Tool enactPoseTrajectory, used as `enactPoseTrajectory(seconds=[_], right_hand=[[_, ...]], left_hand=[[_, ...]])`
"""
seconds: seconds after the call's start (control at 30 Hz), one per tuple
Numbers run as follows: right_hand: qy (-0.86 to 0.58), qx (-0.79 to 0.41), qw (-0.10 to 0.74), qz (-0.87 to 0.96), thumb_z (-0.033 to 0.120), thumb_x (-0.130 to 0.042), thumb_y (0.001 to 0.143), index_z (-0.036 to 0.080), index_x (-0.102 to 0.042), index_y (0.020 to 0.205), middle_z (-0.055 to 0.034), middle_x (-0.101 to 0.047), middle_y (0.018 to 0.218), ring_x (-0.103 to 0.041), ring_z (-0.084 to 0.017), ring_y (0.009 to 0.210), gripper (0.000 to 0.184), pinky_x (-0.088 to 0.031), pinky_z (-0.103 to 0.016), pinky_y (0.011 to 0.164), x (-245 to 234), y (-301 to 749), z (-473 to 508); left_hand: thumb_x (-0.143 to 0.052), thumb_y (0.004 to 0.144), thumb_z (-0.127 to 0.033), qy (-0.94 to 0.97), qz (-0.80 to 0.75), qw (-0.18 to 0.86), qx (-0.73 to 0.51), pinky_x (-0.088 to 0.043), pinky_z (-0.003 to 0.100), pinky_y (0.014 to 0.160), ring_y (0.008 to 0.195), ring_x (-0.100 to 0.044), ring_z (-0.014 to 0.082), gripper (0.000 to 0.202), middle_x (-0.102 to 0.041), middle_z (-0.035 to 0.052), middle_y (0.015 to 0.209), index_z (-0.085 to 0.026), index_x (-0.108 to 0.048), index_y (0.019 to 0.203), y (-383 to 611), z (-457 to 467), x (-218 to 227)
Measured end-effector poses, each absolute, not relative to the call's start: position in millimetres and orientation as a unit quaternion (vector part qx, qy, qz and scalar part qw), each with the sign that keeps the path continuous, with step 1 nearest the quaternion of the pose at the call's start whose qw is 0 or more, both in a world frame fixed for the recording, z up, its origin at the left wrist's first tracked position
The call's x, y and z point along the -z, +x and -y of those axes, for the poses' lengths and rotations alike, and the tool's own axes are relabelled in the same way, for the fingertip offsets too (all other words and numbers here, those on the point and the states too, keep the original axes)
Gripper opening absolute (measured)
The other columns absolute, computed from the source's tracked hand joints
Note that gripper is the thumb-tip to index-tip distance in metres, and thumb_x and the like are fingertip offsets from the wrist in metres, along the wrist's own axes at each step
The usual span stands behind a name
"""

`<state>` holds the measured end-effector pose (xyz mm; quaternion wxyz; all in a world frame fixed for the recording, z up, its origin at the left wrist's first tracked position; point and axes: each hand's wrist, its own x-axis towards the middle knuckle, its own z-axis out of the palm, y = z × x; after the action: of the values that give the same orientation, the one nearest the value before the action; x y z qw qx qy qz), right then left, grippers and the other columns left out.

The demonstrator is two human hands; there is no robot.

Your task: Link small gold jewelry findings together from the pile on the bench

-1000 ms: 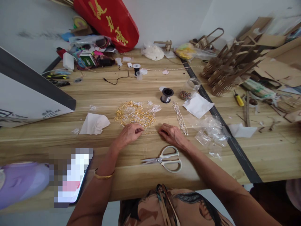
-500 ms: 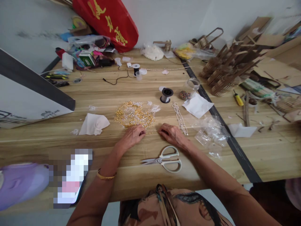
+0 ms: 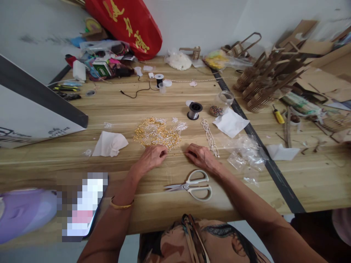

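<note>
My left hand (image 3: 150,157) rests on the wooden table (image 3: 153,106) at the near edge of a heap of gold and silver beads (image 3: 157,132), fingers curled in a pinch on something too small to make out. My right hand (image 3: 202,157) lies a little to the right, fingers curled down against the table, just left of a beaded silver strand (image 3: 210,137). White-handled scissors (image 3: 193,184) lie closed in front of my right hand. A spool of wire (image 3: 194,110) stands behind the heap.
A crumpled tissue (image 3: 109,144) lies left of the heap, a phone (image 3: 82,204) and a purple object (image 3: 24,213) at the near left. Clear bags (image 3: 246,155), a glass jar (image 3: 223,102), white paper (image 3: 230,123) and wooden baskets (image 3: 263,84) are on the right. A red bag (image 3: 128,25) and clutter are at the back.
My left hand has shifted slightly along the near edge of the bead heap. My right hand has stayed in place.
</note>
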<state>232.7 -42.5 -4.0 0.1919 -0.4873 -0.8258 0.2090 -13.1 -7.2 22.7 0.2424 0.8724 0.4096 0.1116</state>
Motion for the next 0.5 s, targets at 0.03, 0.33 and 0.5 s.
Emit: enactPoseTrajectory(seconds=[0.03,0.33,0.5], right_hand=[[-0.487,-0.211,0.192,0.826,0.022,-0.049,0.09,0.019,-0.059,0.09,-0.0051,-0.062,0.087,-0.057,-0.015,0.078,0.011,-0.04,-0.025,0.069,4.0,232.8,42.6],[-0.482,-0.21,0.19,0.829,0.022,-0.049,0.091,0.018,-0.06,0.09,-0.0054,-0.062,0.088,-0.058,-0.015,0.079,0.012,-0.04,-0.025,0.07,4.4,233.4,42.6],[-0.486,-0.203,0.186,0.829,0.022,-0.05,0.091,0.018,-0.059,0.088,-0.0049,-0.061,0.086,-0.057,-0.015,0.077,0.011,-0.039,-0.025,0.069,2.2,232.3,43.3]], left_hand=[[-0.051,0.073,-0.007,0.874,-0.407,0.241,-0.112,-0.037,0.023,0.061,0.062,-0.05,0.0118,0.013,-0.058,0.0006,0.068,-0.016,-0.06,0.07,-13.4,6.7,-21.5],[-0.05,0.071,-0.003,0.88,-0.398,0.235,-0.113,-0.039,0.023,0.064,0.066,-0.052,0.0125,0.017,-0.059,0.0014,0.073,-0.016,-0.06,0.077,-13.9,6.0,-16.2],[-0.051,0.072,-0.006,0.887,-0.403,0.209,-0.091,-0.039,0.025,0.066,0.068,-0.052,0.0141,0.016,-0.059,0.0024,0.074,-0.017,-0.062,0.075,-14.5,5.7,-14.8]])
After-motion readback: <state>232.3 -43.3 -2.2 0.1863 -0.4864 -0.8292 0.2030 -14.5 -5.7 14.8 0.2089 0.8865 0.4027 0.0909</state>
